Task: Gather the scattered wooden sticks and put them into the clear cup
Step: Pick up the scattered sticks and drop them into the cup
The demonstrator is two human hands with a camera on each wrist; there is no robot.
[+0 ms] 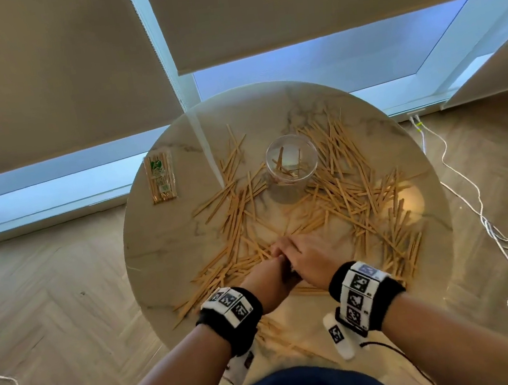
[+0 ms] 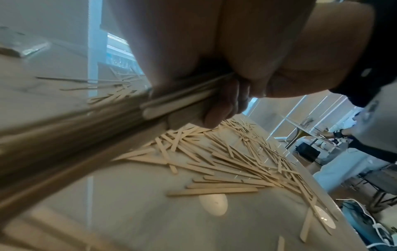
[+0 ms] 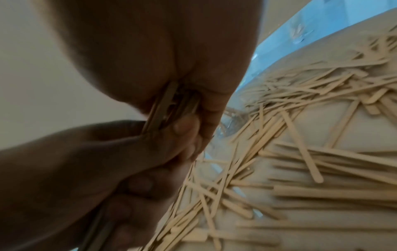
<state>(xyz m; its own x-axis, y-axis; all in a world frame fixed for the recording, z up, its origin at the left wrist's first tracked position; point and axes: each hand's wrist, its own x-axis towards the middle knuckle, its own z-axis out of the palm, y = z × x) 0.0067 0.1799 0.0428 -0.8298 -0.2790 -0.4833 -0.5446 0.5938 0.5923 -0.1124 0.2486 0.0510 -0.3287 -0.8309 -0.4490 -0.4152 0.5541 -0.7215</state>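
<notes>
Many flat wooden sticks (image 1: 352, 185) lie scattered over a round marble table (image 1: 161, 238). The clear cup (image 1: 292, 162) stands upright at the table's middle back with a few sticks inside. My two hands meet near the front centre, well short of the cup. The left hand (image 1: 269, 276) grips a bundle of sticks (image 2: 171, 103), its fingers (image 2: 225, 105) curled round them. The right hand (image 1: 304, 255) lies over the left from the right, and its fingers (image 3: 187, 127) curl round the same bundle (image 3: 163, 105). In the head view the bundle is hidden under the hands.
A sealed packet of sticks (image 1: 160, 177) lies at the table's left edge. Loose sticks surround the cup on both sides and in front (image 3: 300, 149). White cables (image 1: 485, 218) trail over the wooden floor to the right and left of the table.
</notes>
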